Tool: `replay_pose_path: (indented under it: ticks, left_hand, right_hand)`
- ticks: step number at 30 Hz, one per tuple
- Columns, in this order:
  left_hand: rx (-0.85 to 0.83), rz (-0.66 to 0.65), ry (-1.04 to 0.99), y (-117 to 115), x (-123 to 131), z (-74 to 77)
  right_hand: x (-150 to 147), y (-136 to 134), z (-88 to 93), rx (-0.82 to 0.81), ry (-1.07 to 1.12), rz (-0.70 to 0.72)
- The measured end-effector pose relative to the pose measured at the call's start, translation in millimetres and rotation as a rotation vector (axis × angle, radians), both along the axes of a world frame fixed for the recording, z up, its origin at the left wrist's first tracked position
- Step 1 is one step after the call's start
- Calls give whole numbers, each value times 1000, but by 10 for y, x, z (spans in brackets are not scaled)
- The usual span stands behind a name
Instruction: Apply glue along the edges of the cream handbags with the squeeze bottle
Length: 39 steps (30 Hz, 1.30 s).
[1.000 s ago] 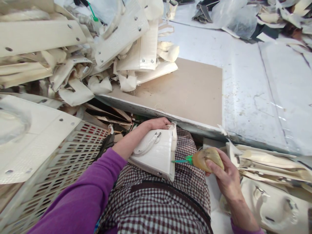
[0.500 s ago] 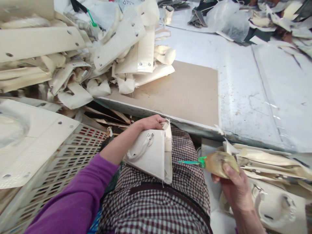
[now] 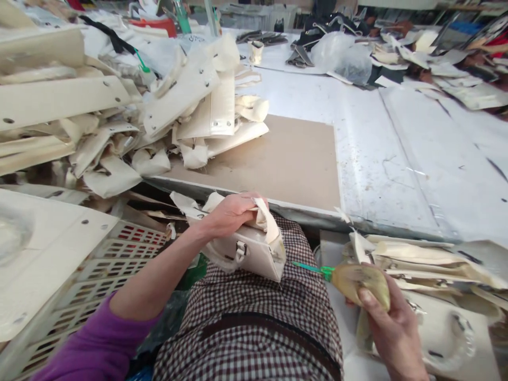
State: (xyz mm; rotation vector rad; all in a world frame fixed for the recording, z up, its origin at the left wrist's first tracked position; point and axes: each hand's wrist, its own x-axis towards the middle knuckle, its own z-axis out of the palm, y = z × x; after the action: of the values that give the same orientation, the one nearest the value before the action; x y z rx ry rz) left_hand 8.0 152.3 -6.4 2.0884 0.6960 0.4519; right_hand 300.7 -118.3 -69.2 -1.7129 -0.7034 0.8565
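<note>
My left hand (image 3: 234,214) is closed on the top edge of a cream handbag (image 3: 254,256), a half-made piece with raw fabric flaps and a clear-wrapped handle. The bag rests tilted over my checked apron (image 3: 250,328). To its right, my right hand (image 3: 391,312) grips a soft yellowish glue bottle (image 3: 359,280) with a green band and a thin teal nozzle. The nozzle points left at the bag's side and stops just short of it. My right fingers behind the bottle are partly hidden.
Cream bag parts (image 3: 190,111) lie heaped on the table at left. A brown board (image 3: 293,159) lies by the table edge. A slatted plastic crate (image 3: 95,296) stands at my left. More cream bags (image 3: 448,323) are stacked at my right, and a plastic bag (image 3: 343,55) sits farther back.
The cream handbag has tipped in my left hand, so its flaps and top now show more. My right hand stays near the same place with the bottle. The view has tilted up.
</note>
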Motion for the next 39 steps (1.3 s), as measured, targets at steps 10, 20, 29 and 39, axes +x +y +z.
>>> replay_pose_path:
  ticks: [10, 20, 29, 39]
  left_hand:
    - [78, -31, -17, 72, -3, -102]
    - [46, 52, -68, -204, -136, -8]
    - [-282, 221, -155, -405, -142, 40]
    - [-205, 185, -203, -429, -189, -47]
  right_hand:
    - [24, 227, -33, -22, -116, 114]
    - [12, 300, -189, -8, -209, 302]
    - [-27, 244, -32, -3, 14, 328]
    - [39, 104, -304, 29, -217, 321]
